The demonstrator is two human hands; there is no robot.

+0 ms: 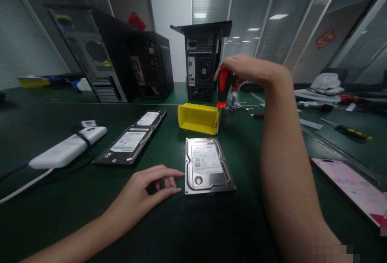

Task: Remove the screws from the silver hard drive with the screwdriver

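A silver hard drive with a white label lies flat on the green table in front of me. My left hand rests at its left side, thumb and fingers apart, holding nothing; whether a fingertip touches the drive's edge I cannot tell. Farther back, my right hand is wrapped round the handle of a red and black screwdriver, which stands upright with its shaft pointing down. That shaft is just right of a yellow plastic bin, whose opening faces me. The screwdriver's tip is hard to make out.
Left lie two more hard drives and a white power strip with cables. Computer towers stand at the back. On the right are a phone, a yellow and black screwdriver and a keyboard.
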